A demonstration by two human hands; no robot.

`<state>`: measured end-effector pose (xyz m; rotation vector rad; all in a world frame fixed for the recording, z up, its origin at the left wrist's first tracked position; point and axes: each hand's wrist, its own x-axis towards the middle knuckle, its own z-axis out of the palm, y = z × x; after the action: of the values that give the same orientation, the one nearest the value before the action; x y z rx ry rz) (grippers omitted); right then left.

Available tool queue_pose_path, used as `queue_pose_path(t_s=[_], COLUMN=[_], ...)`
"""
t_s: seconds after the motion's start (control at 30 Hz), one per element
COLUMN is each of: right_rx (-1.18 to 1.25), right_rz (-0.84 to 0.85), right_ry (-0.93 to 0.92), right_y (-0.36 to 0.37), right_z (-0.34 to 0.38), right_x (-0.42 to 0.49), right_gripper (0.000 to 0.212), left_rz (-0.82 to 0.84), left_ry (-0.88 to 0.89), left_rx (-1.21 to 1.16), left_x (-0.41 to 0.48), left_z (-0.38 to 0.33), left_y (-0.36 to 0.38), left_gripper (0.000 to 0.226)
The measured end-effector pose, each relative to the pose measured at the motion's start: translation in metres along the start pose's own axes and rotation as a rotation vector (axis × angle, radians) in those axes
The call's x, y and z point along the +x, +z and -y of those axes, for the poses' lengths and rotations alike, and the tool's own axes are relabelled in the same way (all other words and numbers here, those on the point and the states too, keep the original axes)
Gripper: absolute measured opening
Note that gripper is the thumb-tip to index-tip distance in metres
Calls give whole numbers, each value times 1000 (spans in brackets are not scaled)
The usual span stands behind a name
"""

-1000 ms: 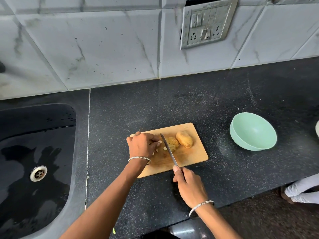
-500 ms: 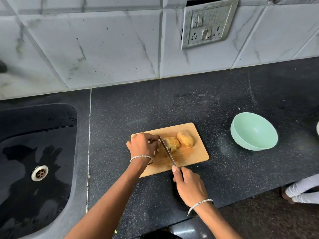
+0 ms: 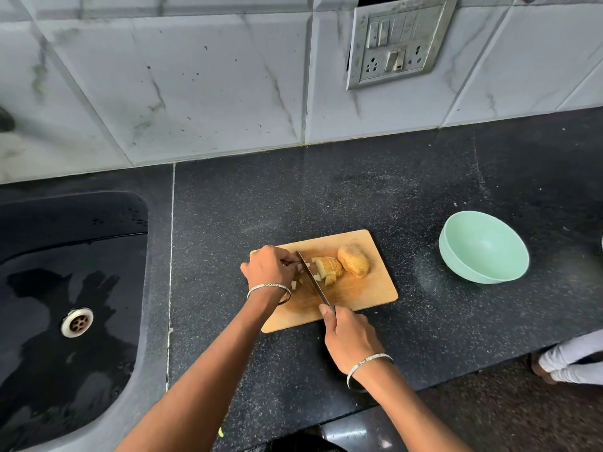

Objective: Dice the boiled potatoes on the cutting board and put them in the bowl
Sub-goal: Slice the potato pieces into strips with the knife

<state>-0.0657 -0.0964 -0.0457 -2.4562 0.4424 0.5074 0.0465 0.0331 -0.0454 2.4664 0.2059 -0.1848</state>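
A wooden cutting board (image 3: 365, 295) lies on the black counter. On it sit a whole boiled potato (image 3: 353, 264) and, to its left, a sliced potato piece (image 3: 328, 269) with small cut bits beside it. My right hand (image 3: 350, 340) grips a knife (image 3: 313, 278) whose blade rests on the board just left of the sliced piece. My left hand (image 3: 269, 269) is closed over potato pieces at the board's left end, touching the blade's far side. A mint-green bowl (image 3: 483, 247) stands empty to the right of the board.
A black sink (image 3: 65, 288) with a metal drain lies at the left. The tiled wall with a switch plate (image 3: 396, 40) rises behind the counter. The counter's front edge runs just below my right wrist. Another person's foot and white trouser leg (image 3: 571, 363) show at the lower right.
The knife blade has shifted left across the board, away from the sliced potato and towards my left hand. More small cut bits now lie beside the blade.
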Motion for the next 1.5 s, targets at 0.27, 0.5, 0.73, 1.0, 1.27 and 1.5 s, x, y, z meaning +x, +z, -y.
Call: queue_pose_path(t_s=[0.27,0.5,0.73,1.0,1.27,1.5], right_rx=[-66,-84,-104,-95,-25,17], right_rz=[-21,-59,-143,-29,-77,-75], right_ry=[-14,-26,-64,-129,-104,-82], right_y=[3,-1,-9,10,6,11], right_z=[3,-29,-24,-18,-29,-33], right_x=[-2,-30,-18,-20,-14,-10], right_gripper=[45,40,45,44,48,49], left_rz=[-13,-31,-5,-50,-8,65], left_ry=[9,26,50,109,169,278], left_rx=[14,67,51,-34,-15,111], left_x=[1,2,4,-1,-8,-20], left_z=[0,8,10,19,27,21], left_y=[-4,-9,-21,-21,-16,-5], left_gripper=[9,12,18,21,18,15])
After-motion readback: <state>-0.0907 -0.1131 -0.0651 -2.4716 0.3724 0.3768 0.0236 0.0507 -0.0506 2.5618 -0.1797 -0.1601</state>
